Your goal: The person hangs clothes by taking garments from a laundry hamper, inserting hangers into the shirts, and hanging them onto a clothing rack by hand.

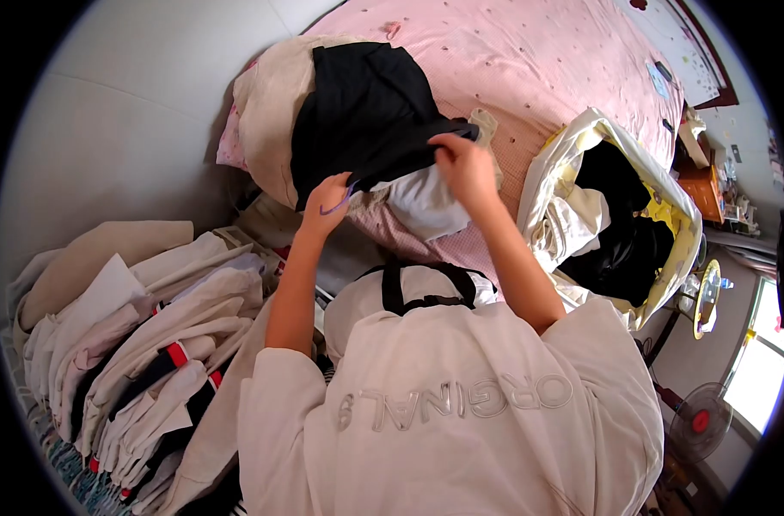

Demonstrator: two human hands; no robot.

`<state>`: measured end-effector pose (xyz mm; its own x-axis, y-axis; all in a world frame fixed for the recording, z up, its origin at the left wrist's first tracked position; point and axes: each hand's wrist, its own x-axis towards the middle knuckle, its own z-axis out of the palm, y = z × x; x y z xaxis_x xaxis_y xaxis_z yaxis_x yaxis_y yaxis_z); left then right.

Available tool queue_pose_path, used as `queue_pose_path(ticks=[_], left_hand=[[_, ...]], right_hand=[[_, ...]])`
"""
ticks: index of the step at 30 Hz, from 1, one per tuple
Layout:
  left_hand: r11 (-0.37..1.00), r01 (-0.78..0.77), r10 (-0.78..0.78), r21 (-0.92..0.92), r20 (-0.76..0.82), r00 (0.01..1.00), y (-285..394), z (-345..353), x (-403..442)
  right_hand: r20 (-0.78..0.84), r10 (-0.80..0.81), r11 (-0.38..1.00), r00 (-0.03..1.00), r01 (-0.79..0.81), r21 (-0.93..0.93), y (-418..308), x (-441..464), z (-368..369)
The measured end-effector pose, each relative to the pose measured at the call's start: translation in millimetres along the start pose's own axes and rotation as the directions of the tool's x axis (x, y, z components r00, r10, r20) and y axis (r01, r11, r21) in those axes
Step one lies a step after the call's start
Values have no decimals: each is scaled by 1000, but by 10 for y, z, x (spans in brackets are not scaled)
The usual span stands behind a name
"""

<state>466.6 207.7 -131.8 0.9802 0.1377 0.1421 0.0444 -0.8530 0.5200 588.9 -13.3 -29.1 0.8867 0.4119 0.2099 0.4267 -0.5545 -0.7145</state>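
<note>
A black garment (366,103) lies spread over a beige cloth (272,120) on the pink bed. My left hand (327,205) is closed on the garment's near edge, with a thin purple loop at the fingers. Farther right, my right hand (467,168) pinches the same black cloth near its right end. Below it, between my hands, a pale grey-white garment (428,204) lies on the bed. A small cream cloth (485,129) shows just behind my right hand.
To the right stands a white and yellow laundry bag (534,185) holding black and white clothes. Many garments hang in a row (168,344) at the lower left. A fan (701,421) and a window (762,361) are at the lower right. The pink bedsheet (529,52) stretches behind.
</note>
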Motion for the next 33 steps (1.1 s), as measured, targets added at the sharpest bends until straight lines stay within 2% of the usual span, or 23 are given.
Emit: queue_pose_path(ticks=[1, 4, 7, 10, 11, 12, 15, 18, 19, 22, 28, 33], left_hand=[[999, 42, -42, 10, -6, 999, 115, -42, 63], [993, -117, 116, -9, -41, 992, 305, -84, 127], [979, -192, 187, 76, 70, 980, 478, -87, 172], [979, -197, 195, 57, 42, 980, 482, -110, 182], [977, -205, 204, 61, 28, 979, 476, -137, 185], [975, -212, 212, 64, 15, 977, 482, -183, 172], [980, -194, 195, 35, -23, 981, 499, -237, 138], [983, -181, 181, -7, -38, 983, 525, -257, 112], [984, -178, 177, -21, -40, 983, 532, -263, 107], [986, -162, 157, -34, -108, 982, 544, -299, 87], [989, -142, 136, -44, -122, 983, 663, -573, 24], [997, -33, 14, -73, -244, 970, 461, -1017, -112]], right_hand=[[-1, -27, 998, 1000, 27, 61, -54, -47, 58], [22, -80, 988, 997, 76, 134, 17, -129, 182], [65, -163, 971, 984, 149, 187, 38, -225, 215], [162, -219, 906, 962, 140, 399, 52, -252, 111], [159, -283, 887, 946, 195, 420, 124, -221, 34], [60, -386, 898, 921, 360, 255, 221, -183, -28], [26, -317, 941, 948, 318, -118, 555, -183, 15], [291, -290, 928, 912, 342, -146, 855, -230, 119], [228, -311, 921, 923, 351, -167, 857, -243, 178], [200, -364, 902, 910, 397, -169, 792, -233, 179], [176, -529, 834, 830, 547, -74, 590, -136, 45], [185, -531, 831, 827, 551, -78, 410, 203, -408]])
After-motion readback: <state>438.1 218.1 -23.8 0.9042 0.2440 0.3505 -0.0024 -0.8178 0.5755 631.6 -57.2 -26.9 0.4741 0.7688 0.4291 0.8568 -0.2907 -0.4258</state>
